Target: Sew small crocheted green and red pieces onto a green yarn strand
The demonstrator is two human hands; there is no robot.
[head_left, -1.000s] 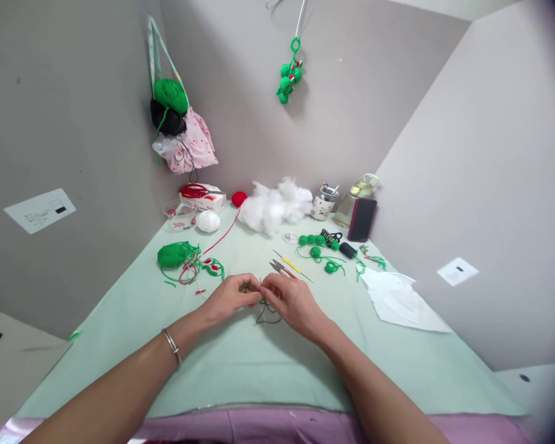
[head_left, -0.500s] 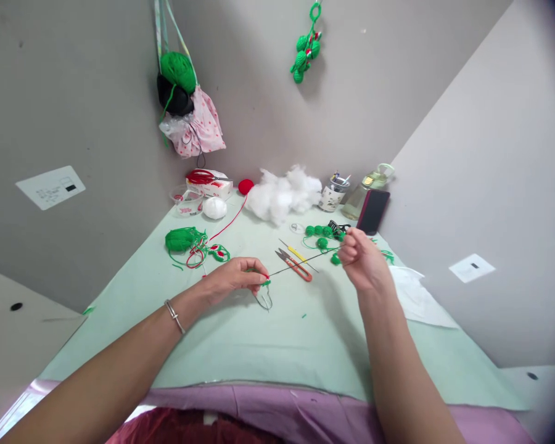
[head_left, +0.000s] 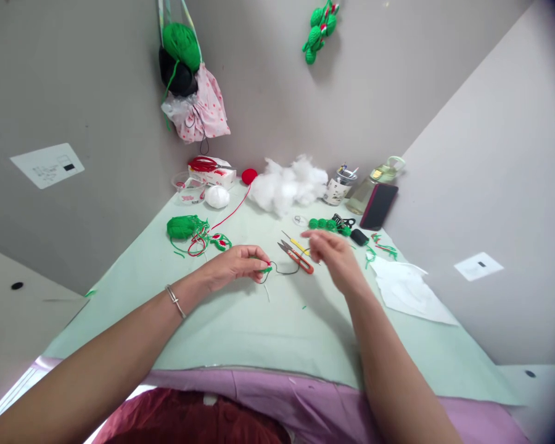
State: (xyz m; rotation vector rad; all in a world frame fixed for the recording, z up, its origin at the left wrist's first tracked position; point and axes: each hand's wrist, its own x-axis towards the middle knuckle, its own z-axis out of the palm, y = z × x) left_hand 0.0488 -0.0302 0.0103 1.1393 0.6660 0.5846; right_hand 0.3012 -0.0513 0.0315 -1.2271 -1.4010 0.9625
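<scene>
My left hand pinches a small green and red crocheted piece just above the table. Slack black thread curves from that piece toward my right hand, whose fingers are closed on it with the index finger pointing left. Whether those fingers also hold a needle is too small to tell. Orange-handled thread snips and a yellow crochet hook lie between the hands, and the thread passes over the snips. A white yarn end hangs below the piece.
Green yarn lies left with a red-green crocheted piece. White stuffing, a pen cup, a bottle and a phone stand behind. Green crocheted balls, a black thread spool and white sheet are right.
My right hand has moved left and closer to my left hand. The black thread, stretched straight before, now hangs slack. My left hand keeps its pinch on the crocheted piece. The view has tilted slightly downward.
</scene>
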